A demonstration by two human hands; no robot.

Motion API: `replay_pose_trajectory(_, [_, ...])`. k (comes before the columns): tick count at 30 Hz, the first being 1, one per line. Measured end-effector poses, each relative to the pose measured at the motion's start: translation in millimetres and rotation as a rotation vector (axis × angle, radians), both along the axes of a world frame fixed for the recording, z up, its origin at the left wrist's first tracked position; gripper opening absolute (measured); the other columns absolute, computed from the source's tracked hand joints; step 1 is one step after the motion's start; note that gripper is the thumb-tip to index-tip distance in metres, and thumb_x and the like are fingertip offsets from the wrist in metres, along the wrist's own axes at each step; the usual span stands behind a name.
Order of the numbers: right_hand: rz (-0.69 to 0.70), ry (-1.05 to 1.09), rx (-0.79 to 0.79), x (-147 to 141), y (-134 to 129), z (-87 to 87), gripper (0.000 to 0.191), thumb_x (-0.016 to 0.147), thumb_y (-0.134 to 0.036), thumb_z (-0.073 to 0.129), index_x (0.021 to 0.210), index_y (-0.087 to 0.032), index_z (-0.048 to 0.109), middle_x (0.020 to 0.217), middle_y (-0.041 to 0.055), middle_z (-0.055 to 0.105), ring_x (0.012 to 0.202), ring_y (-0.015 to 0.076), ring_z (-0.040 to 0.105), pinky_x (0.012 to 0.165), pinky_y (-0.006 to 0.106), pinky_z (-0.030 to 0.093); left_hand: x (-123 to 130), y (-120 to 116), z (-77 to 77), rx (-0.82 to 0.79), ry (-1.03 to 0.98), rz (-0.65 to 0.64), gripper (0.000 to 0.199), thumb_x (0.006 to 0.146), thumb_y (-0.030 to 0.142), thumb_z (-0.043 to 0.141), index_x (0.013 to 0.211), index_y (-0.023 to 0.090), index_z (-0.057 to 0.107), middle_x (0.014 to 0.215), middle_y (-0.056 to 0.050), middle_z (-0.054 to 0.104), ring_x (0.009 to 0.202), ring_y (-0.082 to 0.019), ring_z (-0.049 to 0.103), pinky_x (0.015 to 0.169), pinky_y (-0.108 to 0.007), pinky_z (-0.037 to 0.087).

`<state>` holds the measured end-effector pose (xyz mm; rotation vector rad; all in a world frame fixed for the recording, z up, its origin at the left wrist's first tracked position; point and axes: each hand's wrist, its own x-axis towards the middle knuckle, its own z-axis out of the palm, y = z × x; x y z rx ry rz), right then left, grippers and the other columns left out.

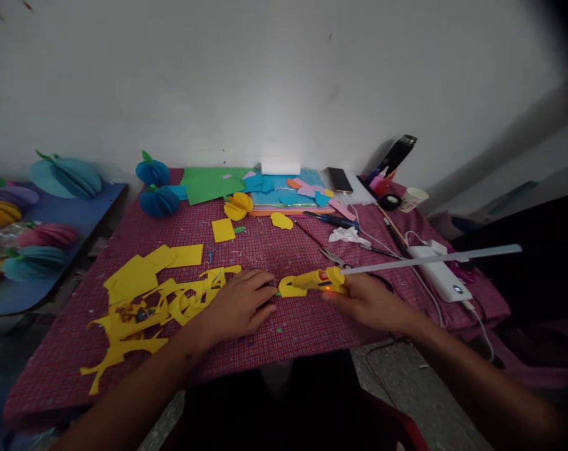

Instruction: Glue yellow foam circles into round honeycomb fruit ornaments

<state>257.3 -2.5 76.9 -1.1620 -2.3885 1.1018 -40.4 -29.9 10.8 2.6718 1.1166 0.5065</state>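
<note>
My right hand [366,300] is wrapped round the handle of a yellow glue gun [319,279], and a long whitish glue stick [434,259] juts out of its back to the right. The gun's nozzle is over a small yellow piece [291,288] on the checked cloth. Just left of that piece, my left hand [246,300] lies palm down with its fingers a little apart. Anything beneath the palm is hidden. Yellow cut-out scraps [185,300] lie to the left of it, beside yellow sheets [133,279].
Behind are green sheets [213,183], a yellow paper ball [238,205], blue paper balls [159,200], a phone [340,180] and scissors [335,257]. To the right stand a paper cup [413,198] and a white power strip [439,274] with cables.
</note>
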Motion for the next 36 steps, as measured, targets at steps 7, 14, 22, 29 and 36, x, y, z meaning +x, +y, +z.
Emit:
replay_pose_trajectory(7, [-0.003, 0.000, 0.017, 2, 0, 0.3, 0.027, 0.098, -0.032, 0.056, 0.117, -0.020, 0.072, 0.107, 0.0062, 0.076, 0.094, 0.0235, 0.070, 0.086, 0.035, 0.055, 2, -1, 2.8, 0.011, -0.011, 0.007, 0.028, 0.101, 0.034, 0.054, 0.121, 0.022, 0.069, 0.135, -0.010, 0.062, 0.125, -0.028, 0.058, 0.107, -0.049, 0.047])
replay_pose_trajectory(14, [-0.018, -0.044, 0.003, 5, -2, 0.0, 0.023, 0.099, -0.034, 0.056, 0.107, -0.019, 0.072, 0.099, 0.0055, 0.076, 0.086, 0.0222, 0.069, 0.080, 0.034, 0.054, 1, -2, 2.7, 0.002, -0.132, 0.036, 0.027, 0.100, 0.033, 0.056, 0.120, 0.022, 0.069, 0.132, -0.010, 0.066, 0.123, -0.027, 0.060, 0.106, -0.048, 0.049])
replay_pose_trajectory(22, [0.005, 0.002, -0.066, 3, -5, 6.7, 0.014, 0.094, -0.029, 0.058, 0.096, -0.019, 0.068, 0.087, 0.0028, 0.071, 0.076, 0.0197, 0.065, 0.070, 0.031, 0.051, 62, 19, 100.2, -0.090, -0.513, -0.084, 0.023, 0.101, 0.029, 0.054, 0.111, 0.018, 0.071, 0.109, -0.007, 0.074, 0.105, -0.020, 0.066, 0.094, -0.035, 0.051])
replay_pose_trajectory(29, [-0.051, 0.054, -0.246, 4, -12, 16.9, 0.022, 0.091, -0.040, 0.065, 0.088, -0.019, 0.068, 0.060, -0.0032, 0.055, 0.051, 0.0122, 0.047, 0.049, 0.024, 0.041, 116, 61, 145.1, -0.276, -0.273, -0.371, 0.024, 0.095, 0.018, 0.051, 0.083, 0.014, 0.071, 0.081, -0.003, 0.070, 0.073, -0.012, 0.058, 0.066, -0.026, 0.039])
replay_pose_trajectory(36, [-0.121, -0.009, -0.294, 11, -12, 13.5, 0.031, 0.088, -0.048, 0.069, 0.075, -0.020, 0.065, 0.055, -0.0022, 0.054, 0.049, 0.0128, 0.046, 0.045, 0.025, 0.036, 126, 65, 147.5, -0.313, -0.229, -0.380, 0.020, 0.092, 0.024, 0.060, 0.085, 0.014, 0.075, 0.083, -0.003, 0.074, 0.073, -0.012, 0.061, 0.064, -0.027, 0.039])
